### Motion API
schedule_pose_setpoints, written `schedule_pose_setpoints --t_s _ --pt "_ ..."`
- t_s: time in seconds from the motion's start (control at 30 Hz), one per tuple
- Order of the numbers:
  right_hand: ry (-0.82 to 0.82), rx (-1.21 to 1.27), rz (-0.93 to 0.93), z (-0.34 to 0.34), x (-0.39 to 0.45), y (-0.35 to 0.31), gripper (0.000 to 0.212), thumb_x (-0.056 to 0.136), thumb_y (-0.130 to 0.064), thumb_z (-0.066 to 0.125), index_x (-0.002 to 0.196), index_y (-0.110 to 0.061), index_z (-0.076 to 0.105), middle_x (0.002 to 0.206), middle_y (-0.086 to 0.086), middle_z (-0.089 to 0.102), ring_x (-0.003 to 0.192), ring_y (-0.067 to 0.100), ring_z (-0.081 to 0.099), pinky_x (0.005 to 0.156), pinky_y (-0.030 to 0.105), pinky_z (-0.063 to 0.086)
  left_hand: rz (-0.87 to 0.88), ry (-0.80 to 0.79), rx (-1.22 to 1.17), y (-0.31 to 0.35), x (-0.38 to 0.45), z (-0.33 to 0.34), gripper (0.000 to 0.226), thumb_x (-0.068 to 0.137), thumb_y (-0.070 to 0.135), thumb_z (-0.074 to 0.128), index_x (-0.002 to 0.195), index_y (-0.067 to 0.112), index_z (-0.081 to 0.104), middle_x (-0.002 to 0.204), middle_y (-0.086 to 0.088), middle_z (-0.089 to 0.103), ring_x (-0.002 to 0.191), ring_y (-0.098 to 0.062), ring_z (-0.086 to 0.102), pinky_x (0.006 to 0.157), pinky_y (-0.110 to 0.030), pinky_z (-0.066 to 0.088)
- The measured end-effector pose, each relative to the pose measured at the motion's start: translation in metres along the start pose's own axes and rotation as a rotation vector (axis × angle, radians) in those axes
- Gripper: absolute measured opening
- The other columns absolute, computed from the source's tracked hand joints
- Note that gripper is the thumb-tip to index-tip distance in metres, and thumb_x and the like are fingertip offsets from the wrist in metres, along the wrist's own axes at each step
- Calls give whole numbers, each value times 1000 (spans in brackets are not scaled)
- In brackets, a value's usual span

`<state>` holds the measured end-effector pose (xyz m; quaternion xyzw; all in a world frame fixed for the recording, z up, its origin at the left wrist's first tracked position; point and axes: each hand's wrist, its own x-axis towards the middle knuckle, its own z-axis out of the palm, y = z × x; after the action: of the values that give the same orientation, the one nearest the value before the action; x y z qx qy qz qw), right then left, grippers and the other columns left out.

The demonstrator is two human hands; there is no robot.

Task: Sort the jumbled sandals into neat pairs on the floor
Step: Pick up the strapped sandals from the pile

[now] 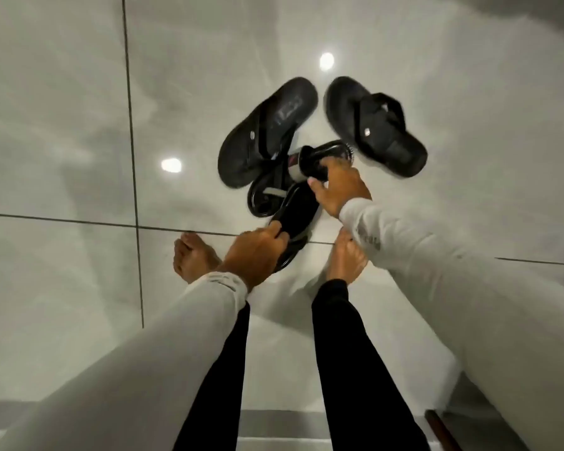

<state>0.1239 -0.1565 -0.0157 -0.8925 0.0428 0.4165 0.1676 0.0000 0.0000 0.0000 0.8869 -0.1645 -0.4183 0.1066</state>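
Here, in the head view, a person stands barefoot on a glossy pale tiled floor (62, 141), bending down over a small heap of black sandals. Both arms wear light grey sleeves; the legs are in black trousers.

The left hand (256, 253) is closed on the near end of a slim black sandal (295, 216), thumb on top and fingers curled under its edge. That sandal lies across the dark grout line that runs side to side, between the two bare feet.

The right hand (337, 187) grips a glossy black strappy sandal (323, 157), fingers wrapped over its upper part, holding it tilted above the heap. A second glossy sandal (264, 195) with a pale band lies under it on the tile, touching the slim one.

Two chunky black flip-flops rest farther out on the same large tile. The left flip-flop (267, 131) lies flat, sole down, its toe end overlapping the glossy sandal. The right flip-flop (375, 125) lies apart from it and is slightly blurred; the two splay away from each other in a V, heels toward the far side.

The left foot (192, 257) stands just beyond the grout crossing; the right foot (345, 258) stands beside the slim sandal, partly under the right sleeve. Two ceiling lights glare off the tile.
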Motion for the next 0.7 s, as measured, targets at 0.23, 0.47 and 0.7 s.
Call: schedule_pose_setpoints --t_s 0.23,0.47,0.7 --pt "-152 203 189 28 65 -11 41 84 -47 66 114 -20 67 128 10 62 118 31 61 105 35 48 -25 -251 10 -2 54 44 38 91 19 57 128 13 52 121 -12 61 102 -37 67 78 -43 53" --pt "-131 155 137 24 61 -19 20 92 -32 59 91 -12 62 120 22 65 114 39 60 101 35 48 46 -214 -3 -42 8 5 25 94 27 51 108 10 62 106 -16 67 93 -38 67 72 -40 46" --pt "-118 117 148 17 30 -21 15 90 -30 60 84 -17 56 104 22 63 102 41 63 92 41 51 -46 -226 -88 -115 -47 -72 29 92 33 57 114 13 58 108 -12 66 92 -33 67 79 -40 55"
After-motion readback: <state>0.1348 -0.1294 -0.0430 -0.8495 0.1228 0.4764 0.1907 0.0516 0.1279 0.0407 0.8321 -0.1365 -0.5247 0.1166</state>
